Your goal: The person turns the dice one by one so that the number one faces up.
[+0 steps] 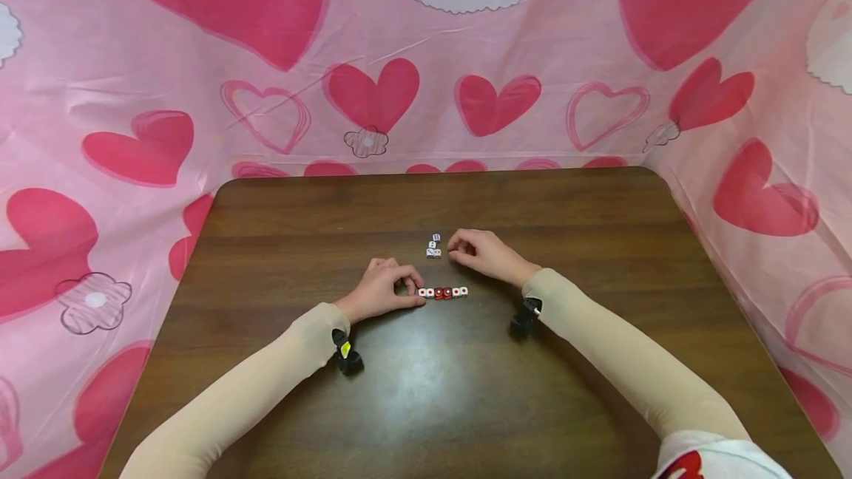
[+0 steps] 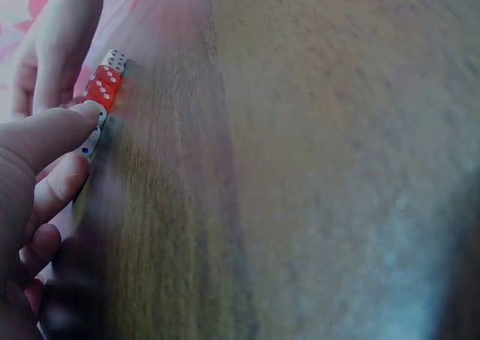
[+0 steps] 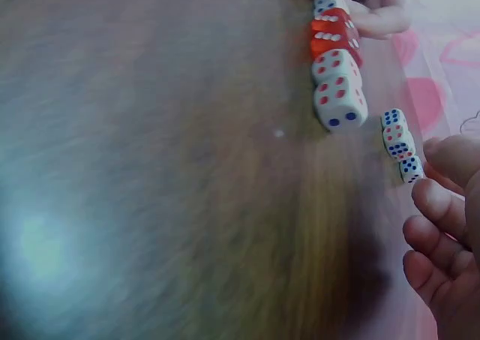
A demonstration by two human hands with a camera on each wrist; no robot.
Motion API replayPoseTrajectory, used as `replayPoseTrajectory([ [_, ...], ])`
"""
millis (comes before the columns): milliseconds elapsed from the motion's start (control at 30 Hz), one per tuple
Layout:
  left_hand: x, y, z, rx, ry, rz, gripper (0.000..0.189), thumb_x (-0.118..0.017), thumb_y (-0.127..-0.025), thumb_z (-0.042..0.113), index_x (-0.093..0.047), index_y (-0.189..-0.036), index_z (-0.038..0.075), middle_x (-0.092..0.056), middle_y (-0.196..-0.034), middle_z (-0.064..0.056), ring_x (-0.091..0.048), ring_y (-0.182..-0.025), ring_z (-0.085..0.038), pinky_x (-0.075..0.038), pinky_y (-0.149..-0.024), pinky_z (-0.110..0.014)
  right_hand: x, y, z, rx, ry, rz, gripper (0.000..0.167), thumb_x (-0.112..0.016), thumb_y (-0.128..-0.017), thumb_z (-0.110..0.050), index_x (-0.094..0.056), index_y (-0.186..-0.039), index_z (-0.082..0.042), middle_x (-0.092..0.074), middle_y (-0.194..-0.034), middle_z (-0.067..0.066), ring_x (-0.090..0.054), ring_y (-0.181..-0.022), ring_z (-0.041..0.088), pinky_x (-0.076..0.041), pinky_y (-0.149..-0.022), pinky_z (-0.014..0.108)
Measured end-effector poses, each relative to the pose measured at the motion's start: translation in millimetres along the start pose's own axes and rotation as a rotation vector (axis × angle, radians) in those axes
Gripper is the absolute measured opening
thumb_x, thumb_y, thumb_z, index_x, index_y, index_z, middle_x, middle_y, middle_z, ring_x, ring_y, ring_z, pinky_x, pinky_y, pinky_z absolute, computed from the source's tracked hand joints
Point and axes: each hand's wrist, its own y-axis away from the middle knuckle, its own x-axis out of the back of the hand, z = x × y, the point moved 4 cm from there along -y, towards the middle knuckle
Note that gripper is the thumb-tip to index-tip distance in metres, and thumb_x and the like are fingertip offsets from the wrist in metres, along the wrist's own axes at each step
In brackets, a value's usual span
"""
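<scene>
A straight row of dice lies on the wooden table: two red dice point(image 1: 443, 293) in the middle, with two white dice point(image 1: 460, 292) at the right end and two white ones at the left. My left hand point(image 1: 382, 290) pinches the row's left end, thumb on the near side and index finger on the far side. Beyond the row sits a small cluster of several white dice point(image 1: 433, 245), some touching. Just right of that cluster is my right hand point(image 1: 489, 253), its fingers loosely bent and holding nothing. In the right wrist view, its fingertips point(image 3: 431, 197) come close to the small dice point(image 3: 397, 137).
The brown table point(image 1: 299, 220) has rounded far corners. Pink cloth point(image 1: 286, 35) with hearts hangs behind it and along both sides. A black wrist camera point(image 1: 347, 357) is strapped to the left sleeve, another point(image 1: 526, 316) to the right sleeve.
</scene>
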Motion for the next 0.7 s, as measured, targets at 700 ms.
replayPoseTrajectory([
  [700,-2.3,-1.2,-1.8,-0.021,-0.014,0.032,0.016,-0.085,-0.089,0.035,-0.072,-0.095,0.027,-0.062,-0.074,0.028,-0.043,-0.076,-0.007,-0.029,-0.099,-0.046,-9,-18.7,2,-0.075,0.008,-0.011,0.013,-0.075,-0.098,-0.023,-0.070,-0.105,-0.014,-0.064,-0.082,-0.002,-0.057,-0.076,0.013,-0.046,-0.071,0.030],
])
